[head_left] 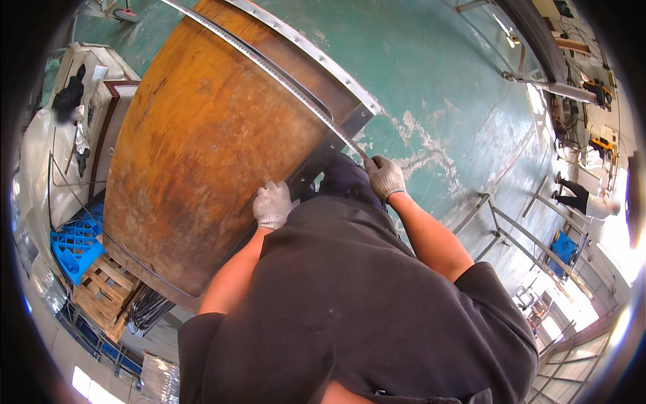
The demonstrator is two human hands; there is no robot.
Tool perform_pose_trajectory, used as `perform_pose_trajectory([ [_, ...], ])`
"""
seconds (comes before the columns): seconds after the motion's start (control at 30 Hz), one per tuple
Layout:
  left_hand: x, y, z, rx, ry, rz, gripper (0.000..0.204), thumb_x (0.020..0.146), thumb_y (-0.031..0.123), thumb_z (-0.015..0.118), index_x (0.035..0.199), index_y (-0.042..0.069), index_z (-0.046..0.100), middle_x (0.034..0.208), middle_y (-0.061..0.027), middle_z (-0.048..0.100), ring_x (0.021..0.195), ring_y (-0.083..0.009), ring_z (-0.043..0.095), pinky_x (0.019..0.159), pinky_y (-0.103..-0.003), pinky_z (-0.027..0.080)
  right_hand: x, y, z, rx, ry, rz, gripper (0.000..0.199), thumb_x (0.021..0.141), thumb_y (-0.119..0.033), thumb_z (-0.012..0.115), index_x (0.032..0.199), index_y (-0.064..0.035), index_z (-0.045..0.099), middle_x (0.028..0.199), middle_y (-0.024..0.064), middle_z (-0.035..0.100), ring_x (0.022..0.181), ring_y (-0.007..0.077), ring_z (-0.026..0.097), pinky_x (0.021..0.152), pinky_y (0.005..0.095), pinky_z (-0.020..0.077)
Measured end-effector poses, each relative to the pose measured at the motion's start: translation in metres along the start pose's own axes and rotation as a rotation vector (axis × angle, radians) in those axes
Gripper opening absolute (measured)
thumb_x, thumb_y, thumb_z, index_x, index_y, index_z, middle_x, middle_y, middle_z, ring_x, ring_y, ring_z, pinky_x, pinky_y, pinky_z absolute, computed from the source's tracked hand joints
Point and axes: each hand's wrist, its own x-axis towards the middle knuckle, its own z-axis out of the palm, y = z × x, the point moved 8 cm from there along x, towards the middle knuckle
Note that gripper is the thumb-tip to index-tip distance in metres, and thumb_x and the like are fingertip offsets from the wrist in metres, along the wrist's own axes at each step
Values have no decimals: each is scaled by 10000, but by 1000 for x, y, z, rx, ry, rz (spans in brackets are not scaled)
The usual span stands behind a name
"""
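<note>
Blue crate (78, 246) at lower left, rust-brown work surface (208, 135) at centre left, measuring tape (289, 85) running from the top edge to centre, gloved left hand (272, 205) on the surface's near edge, its grip unclear, gloved right hand (386, 178) pinching the tape's lower end right of centre

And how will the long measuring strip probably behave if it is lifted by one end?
Long and narrow, the measuring strip would probably sag or flex. Its slimness suggests little weight for its length. No clamp shows on it, so a push might slide it over the orange-brown panel unless the right hand resists.
</note>
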Motion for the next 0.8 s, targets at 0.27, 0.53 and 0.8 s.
perform_pose_trajectory([
  [0.27, 1, 2, 0, 8, -18, -3, 631, 813, 588, 925, 1148, 86, 739, 1203, -177, 710, 1127, -387, 750, 861, -503, 670, -8, -2, 1, 2, 33, 14, 476, 1075, -485, 612, 1186, -60, 796, 1122, 299, 774, 1128, 491, 736, 981, 531, 571],
  [0.53, 2, 1, 2, 8, -22, 6, 637, 818, 595, 919, 1149, 82, 737, 1186, -185, 724, 1138, -394, 751, 874, -512, 667, -10, 1, 10, -7, 58, -22, 479, 1081, -491, 617, 1184, -60, 799, 1090, 289, 783, 1094, 484, 750, 958, 526, 581],
  [0.8, 2, 2, 0, 4, -42, -9, 645, 823, 589, 913, 1170, 75, 736, 1210, -195, 725, 1173, -404, 741, 907, -525, 660, -16, -7, 5, -43, 86, 3, 452, 1078, -475, 636, 1170, -65, 804, 1084, 275, 787, 1086, 477, 752, 952, 523, 585],
])
